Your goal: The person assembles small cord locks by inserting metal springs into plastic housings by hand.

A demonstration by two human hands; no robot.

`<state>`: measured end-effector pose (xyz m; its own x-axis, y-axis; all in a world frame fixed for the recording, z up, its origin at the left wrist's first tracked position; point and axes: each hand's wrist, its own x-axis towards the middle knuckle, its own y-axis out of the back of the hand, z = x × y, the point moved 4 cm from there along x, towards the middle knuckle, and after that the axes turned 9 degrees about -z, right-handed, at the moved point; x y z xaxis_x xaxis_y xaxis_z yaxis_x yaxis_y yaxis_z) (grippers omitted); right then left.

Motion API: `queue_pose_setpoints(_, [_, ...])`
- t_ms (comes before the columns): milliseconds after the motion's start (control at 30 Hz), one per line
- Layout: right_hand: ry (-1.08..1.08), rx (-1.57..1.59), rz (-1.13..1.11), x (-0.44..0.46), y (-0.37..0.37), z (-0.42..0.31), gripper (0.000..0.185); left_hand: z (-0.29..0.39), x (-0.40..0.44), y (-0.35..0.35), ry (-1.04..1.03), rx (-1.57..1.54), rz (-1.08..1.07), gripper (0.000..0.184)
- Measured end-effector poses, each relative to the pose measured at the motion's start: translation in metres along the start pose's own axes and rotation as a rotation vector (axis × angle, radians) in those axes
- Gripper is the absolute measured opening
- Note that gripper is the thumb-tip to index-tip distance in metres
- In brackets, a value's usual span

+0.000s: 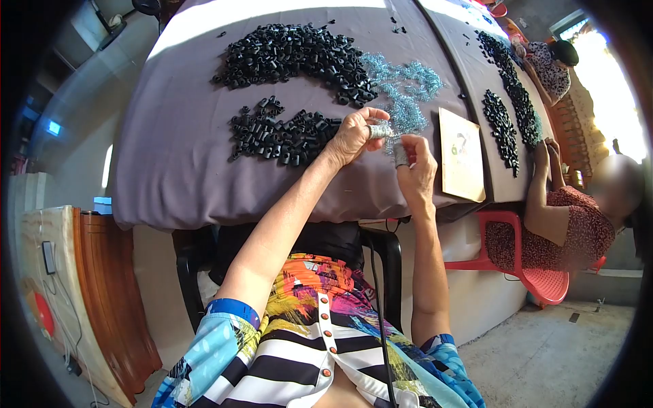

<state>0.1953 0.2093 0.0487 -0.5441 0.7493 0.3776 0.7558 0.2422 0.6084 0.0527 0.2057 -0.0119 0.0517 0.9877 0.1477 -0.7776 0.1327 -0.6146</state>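
Observation:
Both my hands are raised over the near side of the cloth-covered table, close together. My left hand (355, 138) has pale tape wrapped round a digit, and its fingers are bent in a pinch. Facing it, my right hand (417, 170) is also closed in a pinch, with similar wrapping on a digit. Whatever sits between the fingertips is too small to make out. Just beyond them lies a loose heap of small, shiny, silvery-blue metal pieces (408, 85). Short black tubular pieces form a large pile (289, 58) and a smaller pile (279, 139) left of my hands.
A flat tan board (461, 155) lies right of my right hand. Further right, more black pieces (517, 88) spread across the adjoining table section. A person in a patterned top (578, 221) sits there on a red chair (544, 282); another person (549, 64) is farther back.

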Motion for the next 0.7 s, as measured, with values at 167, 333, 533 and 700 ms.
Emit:
queue_pose_setpoints(167, [0.015,-0.063,-0.011,-0.004,-0.008,-0.001,0.023,0.002,0.000,-0.001,-0.002,-0.078,0.034,0.025])
queue_pose_setpoints(333, [-0.049,-0.053,-0.011,-0.003,-0.010,-0.003,0.025,0.001,-0.001,0.001,-0.011,-0.083,-0.020,0.024])
queue_pose_setpoints(533, [-0.153,0.285,0.007,0.000,-0.022,0.016,0.019,0.001,-0.001,-0.001,-0.010,-0.105,-0.026,0.023])
queue_pose_setpoints(700, [-0.189,0.446,0.013,0.001,-0.021,0.021,0.011,0.000,0.000,0.000,-0.005,-0.076,0.003,0.022])
